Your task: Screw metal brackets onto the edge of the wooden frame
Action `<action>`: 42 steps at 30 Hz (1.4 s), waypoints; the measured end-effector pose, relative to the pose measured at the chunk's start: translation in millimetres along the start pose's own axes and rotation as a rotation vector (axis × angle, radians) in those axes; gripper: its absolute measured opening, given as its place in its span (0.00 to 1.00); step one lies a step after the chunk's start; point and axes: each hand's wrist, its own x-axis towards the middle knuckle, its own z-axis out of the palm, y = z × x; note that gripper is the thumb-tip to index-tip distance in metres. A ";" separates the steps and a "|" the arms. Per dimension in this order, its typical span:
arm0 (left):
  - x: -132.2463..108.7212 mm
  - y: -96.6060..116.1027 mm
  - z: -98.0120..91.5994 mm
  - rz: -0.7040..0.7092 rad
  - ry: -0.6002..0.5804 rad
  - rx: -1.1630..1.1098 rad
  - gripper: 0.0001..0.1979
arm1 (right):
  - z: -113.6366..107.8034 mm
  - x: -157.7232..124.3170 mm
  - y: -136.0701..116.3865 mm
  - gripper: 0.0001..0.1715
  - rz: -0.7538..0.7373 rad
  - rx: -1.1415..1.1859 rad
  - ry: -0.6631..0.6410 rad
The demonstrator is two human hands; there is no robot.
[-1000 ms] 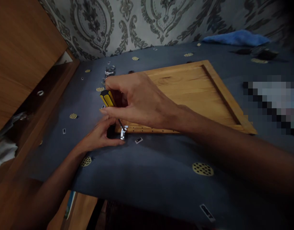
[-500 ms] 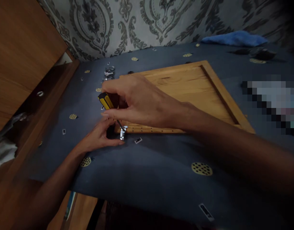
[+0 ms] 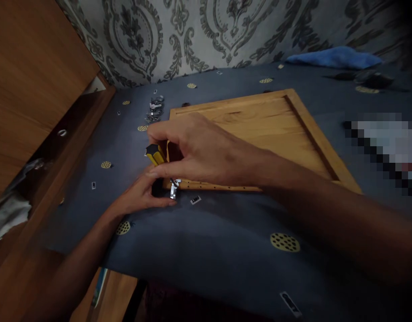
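Observation:
My right hand is closed round a screwdriver with a yellow and black handle. Its shaft slants down to a small shiny metal fitting, clasp-like in shape, at the near left corner of a framed wooden panel. The fitting lies against the panel's near edge, which has a row of small dark holes. From the left, my left hand pinches the fitting, thumb at its lower end; the other fingers are partly hidden by my right hand. The screwdriver's tip is hard to make out.
Several loose metal fittings lie behind the panel's left corner. A blue cloth and a dark object sit at the back right. A wooden cabinet borders the left side. The tablecloth is dark blue with pineapples.
The screwdriver handle has shifted slightly down and right and stands a bit steeper, with my right hand following. My left hand keeps its pinch. The whole view has drifted a little.

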 end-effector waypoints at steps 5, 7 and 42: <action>-0.6 4.7 1.4 0.000 -0.020 -0.038 0.33 | 28.2 -1.1 9.1 0.24 0.039 0.125 0.265; 2.0 9.6 0.1 0.070 -0.011 -0.026 0.29 | 32.6 -0.5 11.5 0.25 0.025 0.246 0.418; 7.0 6.0 -2.0 0.140 -0.016 0.029 0.24 | 30.8 -22.6 16.5 0.16 0.051 0.218 0.352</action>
